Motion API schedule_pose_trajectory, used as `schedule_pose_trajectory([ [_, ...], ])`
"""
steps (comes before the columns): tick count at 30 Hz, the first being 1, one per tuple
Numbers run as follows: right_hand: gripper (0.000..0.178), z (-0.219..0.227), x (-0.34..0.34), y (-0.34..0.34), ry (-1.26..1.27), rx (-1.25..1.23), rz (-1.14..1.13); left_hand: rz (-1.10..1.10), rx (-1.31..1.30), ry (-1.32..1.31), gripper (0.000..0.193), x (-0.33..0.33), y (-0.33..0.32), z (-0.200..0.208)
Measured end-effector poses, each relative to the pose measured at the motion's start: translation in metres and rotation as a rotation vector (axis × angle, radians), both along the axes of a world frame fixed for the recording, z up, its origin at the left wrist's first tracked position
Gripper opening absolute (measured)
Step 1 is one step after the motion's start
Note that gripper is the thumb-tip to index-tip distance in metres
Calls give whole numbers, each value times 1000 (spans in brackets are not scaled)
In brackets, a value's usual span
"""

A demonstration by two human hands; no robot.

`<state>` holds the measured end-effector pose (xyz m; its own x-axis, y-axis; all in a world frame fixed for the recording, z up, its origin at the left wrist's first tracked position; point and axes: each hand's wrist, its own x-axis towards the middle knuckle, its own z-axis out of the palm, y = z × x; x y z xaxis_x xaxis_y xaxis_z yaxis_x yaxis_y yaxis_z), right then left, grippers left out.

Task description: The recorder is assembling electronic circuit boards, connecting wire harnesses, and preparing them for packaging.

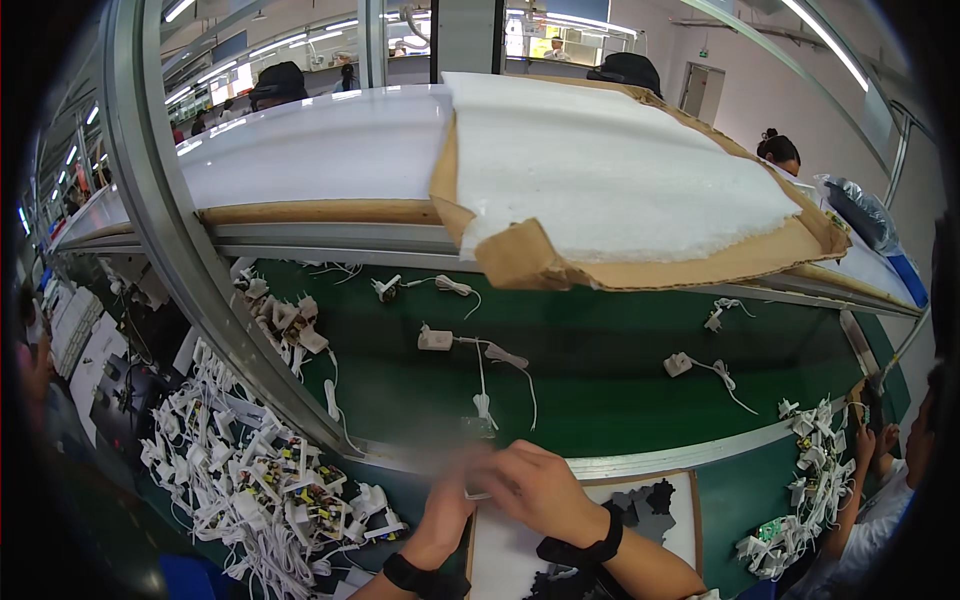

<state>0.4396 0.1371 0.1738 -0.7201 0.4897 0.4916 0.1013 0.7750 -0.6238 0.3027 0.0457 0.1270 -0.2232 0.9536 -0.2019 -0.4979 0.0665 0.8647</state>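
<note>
My left hand [444,505] and my right hand [545,490] meet over the near edge of the green belt, close to a shallow tray. Motion smears the left fingers, so their grip does not show. The right fingers are curled in against the left hand, around a small pale thing I cannot make out. Just beyond the fingertips, a white cord end [482,404] hangs toward a small clear-looking piece [478,427]. Farther up the belt lies a white power adapter [435,338] with its cord bundled.
A large heap of white adapters and cords [260,480] fills the left side. Dark grey pieces [650,508] lie in the wood-edged tray [697,530]. Overhead runs a shelf with white foam on cardboard [620,170]. A co-worker [890,490] sits right, beside another adapter pile [815,460].
</note>
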Motion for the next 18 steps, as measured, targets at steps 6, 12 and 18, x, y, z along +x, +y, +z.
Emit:
schedule_pose_trajectory([
  [6, 30, -4, -5, 1, 104, 129, -78, 54, 65, 129, 48, 4, 0, -10],
  [12, 29, -7, -2, 3, 57, -53, -77, 133, 222, 474, 40, 3, 4, -21],
  [18, 49, -7, -4, 2, 44, -87, -117, 80, 175, 283, 35, 4, 1, -6],
])
